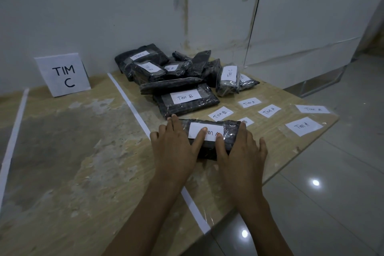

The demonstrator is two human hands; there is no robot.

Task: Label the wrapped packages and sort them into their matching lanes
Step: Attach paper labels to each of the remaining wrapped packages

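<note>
i see both my left hand [176,141] and right hand [241,147] spread flat, pressing a white paper label [204,131] onto a dark plastic-wrapped package [230,133]; five loose labels lie beside it.

A worn marbled tabletop [72,151] meets a stained white wall [104,6]; glossy grey floor tiles [332,193] reflect lights.

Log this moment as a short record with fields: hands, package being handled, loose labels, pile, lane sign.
left hand: flat on the left end of the near package, fingers pressing its label
right hand: flat on the right end of the same package
near package: dark, plastic-wrapped, white label reading TIM A
loose labels: several on the table to the right, mostly TIM A, one TIM B
pile: wrapped packages behind, labels TIM B and TIM C visible
lane sign: TIM C, propped against the wall at left
lane dividers: white strips on the table
</note>
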